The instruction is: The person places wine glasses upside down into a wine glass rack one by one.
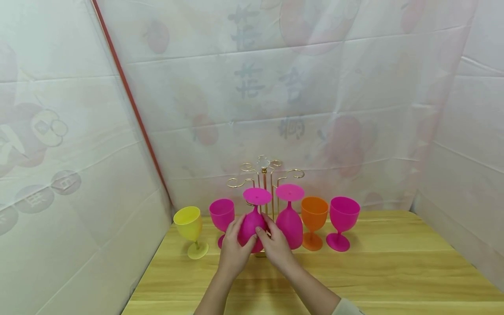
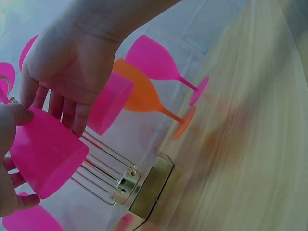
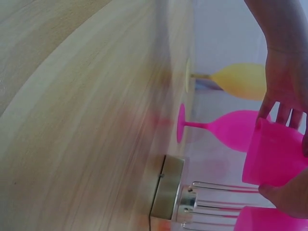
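Note:
Both hands hold an upside-down pink goblet (image 1: pixel 249 228) by its bowl, in front of a gold wire rack (image 1: pixel 264 183). My left hand (image 1: pixel 233 253) grips the bowl's left side, thumb across the front. From the right, my right hand (image 1: pixel 278 250) grips the same bowl, its thumb on the front and fingers near the stem. The goblet's round foot is up by the rack's curled arms; whether it rests on one cannot be told. Just to the right, a second pink goblet (image 1: pixel 290 225) hangs upside down at the rack. The bowl's open rim faces downward in both wrist views.
On the wooden table (image 1: pixel 374 280) a yellow goblet (image 1: pixel 188 224) and a pink goblet (image 1: pixel 222 213) stand upright at left. An orange goblet (image 1: pixel 314 213) and another pink goblet (image 1: pixel 344 214) stand at right. Behind hangs a pale printed curtain (image 1: pixel 189 78). The rack has a square gold base (image 2: pixel 153 187).

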`<state>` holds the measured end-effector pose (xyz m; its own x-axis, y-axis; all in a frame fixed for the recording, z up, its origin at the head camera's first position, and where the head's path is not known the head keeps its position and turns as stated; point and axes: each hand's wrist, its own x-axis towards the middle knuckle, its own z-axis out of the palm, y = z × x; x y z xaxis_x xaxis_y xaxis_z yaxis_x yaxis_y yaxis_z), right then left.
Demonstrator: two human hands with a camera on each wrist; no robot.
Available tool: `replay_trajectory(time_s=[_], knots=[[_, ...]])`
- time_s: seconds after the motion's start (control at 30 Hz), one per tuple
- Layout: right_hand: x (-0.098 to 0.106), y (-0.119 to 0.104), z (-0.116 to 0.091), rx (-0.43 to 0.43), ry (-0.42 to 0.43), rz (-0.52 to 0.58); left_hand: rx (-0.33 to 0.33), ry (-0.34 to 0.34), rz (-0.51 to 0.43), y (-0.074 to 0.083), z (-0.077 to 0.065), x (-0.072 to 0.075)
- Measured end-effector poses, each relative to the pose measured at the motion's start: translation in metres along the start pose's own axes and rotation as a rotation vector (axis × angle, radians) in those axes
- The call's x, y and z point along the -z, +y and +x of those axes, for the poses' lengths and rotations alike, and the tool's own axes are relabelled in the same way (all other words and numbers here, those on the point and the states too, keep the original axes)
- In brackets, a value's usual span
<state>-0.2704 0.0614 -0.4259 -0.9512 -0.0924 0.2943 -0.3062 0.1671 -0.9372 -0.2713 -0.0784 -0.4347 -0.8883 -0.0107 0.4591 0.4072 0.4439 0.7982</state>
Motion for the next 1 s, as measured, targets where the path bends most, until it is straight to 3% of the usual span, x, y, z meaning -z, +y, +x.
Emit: replay_trajectory(time_s=[0.6,1.0], knots=[[-0.001,0.0,-0.001,0.004,0.001,-0.019,0.003,-0.002,-0.051,-0.008,-0.003,-0.003],[-0.002,-0.003,-0.004,0.018,0.01,-0.061,0.059,-0.021,-0.106,-0.011,-0.005,-0.004]])
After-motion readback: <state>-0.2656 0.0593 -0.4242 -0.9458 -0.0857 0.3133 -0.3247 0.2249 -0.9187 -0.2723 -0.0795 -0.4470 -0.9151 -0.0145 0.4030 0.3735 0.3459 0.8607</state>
